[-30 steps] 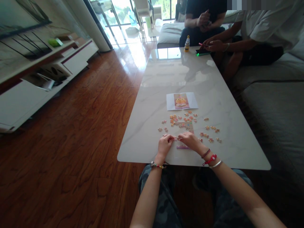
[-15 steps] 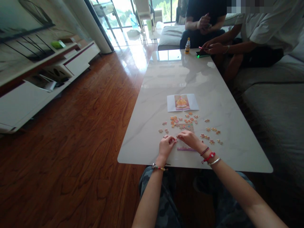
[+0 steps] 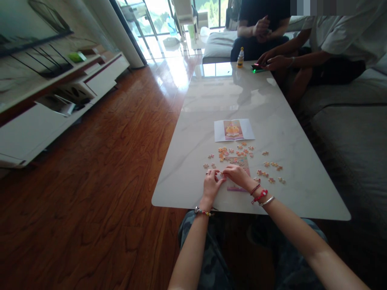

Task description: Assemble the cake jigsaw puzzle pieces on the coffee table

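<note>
My left hand is low over the near part of the table, fingers curled and thumb stretched to the right. My right hand reaches in from the right, its fingertips pinched against those of the left. Between them shows a bit of a small jigsaw puzzle piece, mostly hidden by the fingers. Under and beside my right hand lies a pastel puzzle board, partly covered by it. Loose puzzle pieces lie beyond the board, with several more pieces to its right and a few to its left.
A creased sheet with a printed orange figure lies beyond the pieces on the white marble table. A small bottle stands at the far end. Two people sit there on the sofa, one person's hands near a dark device with a green light.
My right hand has shifted slightly left, uncovering more of the puzzle board. My left thumb and fingers have spread a little. The far person's hands have lowered toward the device.
</note>
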{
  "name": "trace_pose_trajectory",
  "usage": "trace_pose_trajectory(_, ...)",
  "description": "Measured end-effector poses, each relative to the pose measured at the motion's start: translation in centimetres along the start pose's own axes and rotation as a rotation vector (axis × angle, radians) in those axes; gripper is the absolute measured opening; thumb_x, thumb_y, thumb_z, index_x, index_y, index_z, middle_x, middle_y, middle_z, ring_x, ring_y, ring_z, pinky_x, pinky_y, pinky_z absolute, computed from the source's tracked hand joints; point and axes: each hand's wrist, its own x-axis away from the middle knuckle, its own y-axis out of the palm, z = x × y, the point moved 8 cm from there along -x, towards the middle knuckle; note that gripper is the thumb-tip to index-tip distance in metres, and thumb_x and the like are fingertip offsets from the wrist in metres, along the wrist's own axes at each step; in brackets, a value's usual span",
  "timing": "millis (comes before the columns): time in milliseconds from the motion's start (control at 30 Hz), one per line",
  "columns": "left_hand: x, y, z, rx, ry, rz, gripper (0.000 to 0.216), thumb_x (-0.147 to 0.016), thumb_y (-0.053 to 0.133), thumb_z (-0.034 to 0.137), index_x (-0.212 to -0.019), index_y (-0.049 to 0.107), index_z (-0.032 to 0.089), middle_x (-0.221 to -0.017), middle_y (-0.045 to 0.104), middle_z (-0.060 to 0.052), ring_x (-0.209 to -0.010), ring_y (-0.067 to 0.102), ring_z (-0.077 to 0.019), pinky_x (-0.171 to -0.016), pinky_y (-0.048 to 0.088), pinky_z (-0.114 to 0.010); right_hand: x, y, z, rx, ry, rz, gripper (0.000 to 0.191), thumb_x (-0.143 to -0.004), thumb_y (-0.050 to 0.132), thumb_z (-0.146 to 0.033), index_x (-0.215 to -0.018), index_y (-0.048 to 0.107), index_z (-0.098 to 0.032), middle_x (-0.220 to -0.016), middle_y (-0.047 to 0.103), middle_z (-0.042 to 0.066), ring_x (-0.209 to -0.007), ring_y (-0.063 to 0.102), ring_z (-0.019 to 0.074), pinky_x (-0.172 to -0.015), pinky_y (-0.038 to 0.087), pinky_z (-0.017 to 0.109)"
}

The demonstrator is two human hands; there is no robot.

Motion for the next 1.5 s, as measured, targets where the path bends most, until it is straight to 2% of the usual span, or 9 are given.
trace_pose_trajectory(200, 0.0, 0.0, 0.2, 0.004, -0.004, -0.019, 0.020, -0.063, 0.066, 0.023, -0.080, 0.058, 0.019, -0.079, 0.047, 0.002, -0.056, 0.047, -0.0063, -0.064, 0.045, -0.024, 0.8, -0.1, 0.3, -0.114, -0.021, 0.044, 0.016, -0.079, 0.051, -0.013, -0.078, 0.066, -0.017, -0.082, 0.061, 0.006, -0.075, 0.055, 0.0129, -0.066, 0.044, 0.023)
trace_pose_trajectory(533, 0.2, -0.2, 0.5, -0.002, 0.028, -0.010, 0.015, -0.065, 0.064, 0.024, -0.077, 0.060, 0.019, -0.076, 0.047, 0.002, -0.057, 0.048, -0.0064, -0.065, 0.044, -0.024, 1.3, -0.2, -0.2, 0.002, -0.040, -0.010, 0.022, -0.077, 0.048, -0.006, -0.085, 0.065, -0.018, -0.085, 0.060, 0.006, -0.079, 0.054, 0.0143, -0.071, 0.043, 0.025)
trace_pose_trajectory(700, 0.2, 0.0, 0.4, -0.004, 0.032, -0.017, 0.016, -0.065, 0.065, 0.026, -0.078, 0.059, 0.019, -0.076, 0.048, 0.002, -0.057, 0.048, -0.0063, -0.064, 0.044, -0.023, 1.4, -0.3, -0.5, -0.004, -0.022, -0.029, 0.020, -0.081, 0.045, -0.011, -0.085, 0.064, -0.016, -0.086, 0.060, 0.007, -0.082, 0.053, 0.0149, -0.072, 0.043, 0.025)
trace_pose_trajectory(867, 0.1, 0.1, 0.2, -0.024, 0.032, -0.015, 0.018, -0.065, 0.063, 0.026, -0.082, 0.059, 0.019, -0.077, 0.049, 0.002, -0.056, 0.048, -0.0067, -0.063, 0.044, -0.023, 0.6, -0.1, 0.2, -0.005, 0.073, -0.064, 0.022, -0.083, 0.044, -0.016, -0.099, 0.059, -0.015, -0.088, 0.058, 0.008, -0.080, 0.054, 0.0141, -0.070, 0.042, 0.024)
trace_pose_trajectory(1067, -0.1, -0.1, 0.2, -0.037, 0.036, -0.019, 0.016, -0.065, 0.062, 0.027, -0.078, 0.057, 0.019, -0.077, 0.052, 0.001, -0.056, 0.049, -0.0078, -0.062, 0.044, -0.024, -0.3, 0.3, 0.0, 0.082, 0.121, -0.257, 0.017, -0.083, 0.046, -0.018, -0.084, 0.062, -0.013, -0.088, 0.055, 0.008, -0.073, 0.055, 0.0130, -0.065, 0.041, 0.023)
trace_pose_trajectory(1133, -0.3, -0.2, 0.2, -0.054, 0.038, -0.020, 0.017, -0.065, 0.061, 0.029, -0.077, 0.056, 0.019, -0.077, 0.052, 0.000, -0.056, 0.050, -0.0085, -0.061, 0.044, -0.025, -0.4, 0.3, -0.2, 0.078, 0.140, -0.290, 0.016, -0.083, 0.046, -0.019, -0.086, 0.060, -0.013, -0.090, 0.054, 0.009, -0.073, 0.056, 0.0131, -0.065, 0.041, 0.023)
trace_pose_trajectory(1267, -0.6, -0.1, 0.2, -0.071, 0.048, -0.047, 0.019, -0.066, 0.057, 0.036, -0.075, 0.055, 0.019, -0.074, 0.054, 0.000, -0.057, 0.052, -0.0104, -0.060, 0.044, -0.025, -0.8, -0.2, -0.4, 0.045, 0.171, -0.233, 0.023, -0.080, 0.051, -0.021, -0.102, 0.054, -0.014, -0.099, 0.053, 0.009, -0.082, 0.056, 0.0144, -0.067, 0.043, 0.023)
trace_pose_trajectory(1433, -0.8, -0.2, 0.4, -0.083, 0.052, -0.061, 0.022, -0.066, 0.054, 0.040, -0.072, 0.054, 0.019, -0.071, 0.056, 0.001, -0.056, 0.053, -0.0111, -0.059, 0.043, -0.025, -1.3, 0.5, -0.8, 0.075, 0.173, -0.269, 0.017, -0.080, 0.049, -0.023, -0.089, 0.059, -0.013, -0.095, 0.055, 0.010, -0.075, 0.058, 0.0148, -0.062, 0.043, 0.023)
trace_pose_trajectory(1500, -0.8, -0.3, 0.5, -0.085, 0.046, -0.056, 0.022, -0.066, 0.053, 0.039, -0.074, 0.053, 0.019, -0.071, 0.056, 0.000, -0.056, 0.053, -0.0116, -0.059, 0.044, -0.026, -1.5, 0.5, -1.0, 0.055, 0.177, -0.245, 0.016, -0.079, 0.049, -0.021, -0.088, 0.060, -0.012, -0.092, 0.057, 0.010, -0.073, 0.058, 0.0155, -0.060, 0.043, 0.024)
